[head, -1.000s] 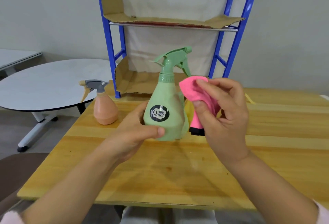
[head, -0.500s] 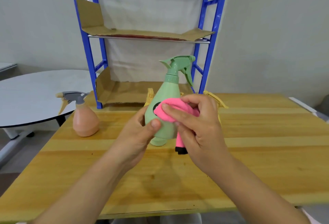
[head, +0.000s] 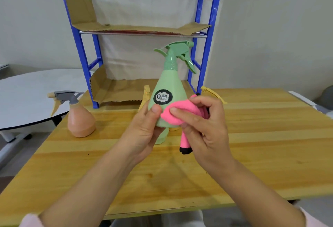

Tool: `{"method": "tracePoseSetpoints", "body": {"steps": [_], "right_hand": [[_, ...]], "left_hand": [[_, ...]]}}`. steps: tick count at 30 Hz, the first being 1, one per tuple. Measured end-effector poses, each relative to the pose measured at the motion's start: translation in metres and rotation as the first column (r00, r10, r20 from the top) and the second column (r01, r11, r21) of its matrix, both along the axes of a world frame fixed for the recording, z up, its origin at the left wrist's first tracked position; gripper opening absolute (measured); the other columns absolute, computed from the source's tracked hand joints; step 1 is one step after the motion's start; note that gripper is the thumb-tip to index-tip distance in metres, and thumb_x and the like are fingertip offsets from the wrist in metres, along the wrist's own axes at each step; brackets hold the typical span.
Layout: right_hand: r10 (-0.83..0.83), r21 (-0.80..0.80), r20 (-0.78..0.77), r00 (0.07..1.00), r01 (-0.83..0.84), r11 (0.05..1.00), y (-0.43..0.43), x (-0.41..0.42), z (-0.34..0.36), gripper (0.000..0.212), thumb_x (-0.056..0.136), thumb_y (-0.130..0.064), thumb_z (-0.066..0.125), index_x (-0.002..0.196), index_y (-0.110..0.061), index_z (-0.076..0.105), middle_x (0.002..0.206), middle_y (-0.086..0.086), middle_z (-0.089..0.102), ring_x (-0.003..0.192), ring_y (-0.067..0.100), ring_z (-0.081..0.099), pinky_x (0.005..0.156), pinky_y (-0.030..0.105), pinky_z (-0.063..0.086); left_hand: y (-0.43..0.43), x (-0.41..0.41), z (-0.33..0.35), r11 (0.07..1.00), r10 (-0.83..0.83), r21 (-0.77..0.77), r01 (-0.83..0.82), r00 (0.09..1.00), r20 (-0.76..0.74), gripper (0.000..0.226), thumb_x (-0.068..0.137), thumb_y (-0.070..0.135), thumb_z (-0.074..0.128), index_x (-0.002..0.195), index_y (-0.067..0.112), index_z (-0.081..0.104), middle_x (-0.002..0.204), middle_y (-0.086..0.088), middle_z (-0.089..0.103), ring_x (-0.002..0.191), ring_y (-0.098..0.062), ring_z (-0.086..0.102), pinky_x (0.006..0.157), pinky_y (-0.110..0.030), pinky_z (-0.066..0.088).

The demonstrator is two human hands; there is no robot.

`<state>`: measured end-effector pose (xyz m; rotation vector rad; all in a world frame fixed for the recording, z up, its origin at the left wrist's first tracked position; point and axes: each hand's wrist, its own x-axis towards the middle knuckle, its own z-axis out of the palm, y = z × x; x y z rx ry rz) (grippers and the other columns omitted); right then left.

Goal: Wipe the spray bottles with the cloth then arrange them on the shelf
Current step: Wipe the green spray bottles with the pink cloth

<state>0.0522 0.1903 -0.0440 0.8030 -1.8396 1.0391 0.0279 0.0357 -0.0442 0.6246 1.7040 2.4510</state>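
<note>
**Wiping the green bottle: head view**

**Grip.** The left hand [head: 144,133] is wrapped round the lower body of the green spray bottle [head: 166,86], with the thumb pressed on the front just below the round black label. The right hand [head: 203,129] pinches the pink cloth [head: 177,115] between thumb and fingers and presses it against the bottle's lower right flank. A black-tipped end of the cloth hangs free below that hand.

**Position.** We hold the bottle upright over the wooden table [head: 252,136], in front of the blue shelf [head: 200,75]. Its base is hidden behind the hands.

**Procedure.** In our judgement, the wipe is in progress and covers only the lower flank.
1. Turn the bottle with the left hand so that each side meets the cloth.
2. Shift the left thumb, or the patch under it goes unwiped.
3. Carry the cloth up the neck and round the trigger head, avoiding the lever.
4. Gather in the hanging end so that it does not drag.

**Containers.** The green body is opaque, so we cannot tell its fill. The same applies to the peach spray bottle [head: 81,120], which stands on the table to the left. Yellow sprayer parts [head: 212,94] show behind the green bottle, mostly hidden. Both shelf tiers carry cardboard liners [head: 122,91], and every bottle in view is off the shelf.
</note>
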Motion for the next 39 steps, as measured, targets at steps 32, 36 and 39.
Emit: {"method": "tracePoseSetpoints", "body": {"steps": [32,36,39], "right_hand": [[-0.143,0.122,-0.053,0.988,0.148,0.981,0.048,-0.011,-0.03,0.035,0.089,-0.007,0.064,0.119,-0.025,0.061,0.117,0.001,0.042,0.108,0.027,0.044,0.09,0.036,0.045],[-0.069,0.084,0.037,0.997,0.066,0.994,0.051,-0.012,-0.017,0.03,0.091,-0.013,0.059,0.12,-0.022,0.064,0.115,0.001,0.045,0.108,0.032,0.048,0.092,0.038,0.045],[-0.066,0.024,0.171,0.983,0.062,0.998,0.051,-0.019,-0.003,0.033,0.089,-0.013,0.058,0.121,-0.022,0.063,0.113,0.0,0.046,0.11,0.027,0.048,0.095,0.034,0.045]], "left_hand": [[0.04,-0.012,-0.015,0.938,-0.233,0.312,0.152,0.943,0.239,0.074,0.08,0.033,0.067,0.143,0.011,0.033,0.142,-0.02,0.046,0.126,-0.035,0.046,0.105,-0.048,0.04],[0.041,-0.015,-0.02,0.91,-0.304,0.342,0.234,0.938,0.168,0.076,0.074,0.029,0.076,0.138,0.022,0.037,0.139,-0.015,0.049,0.118,-0.033,0.054,0.09,-0.053,0.048],[0.043,-0.014,-0.024,0.938,-0.256,0.272,0.215,0.958,0.126,0.077,0.068,0.02,0.081,0.134,0.026,0.042,0.13,-0.008,0.053,0.112,-0.026,0.058,0.083,-0.044,0.053]]}}
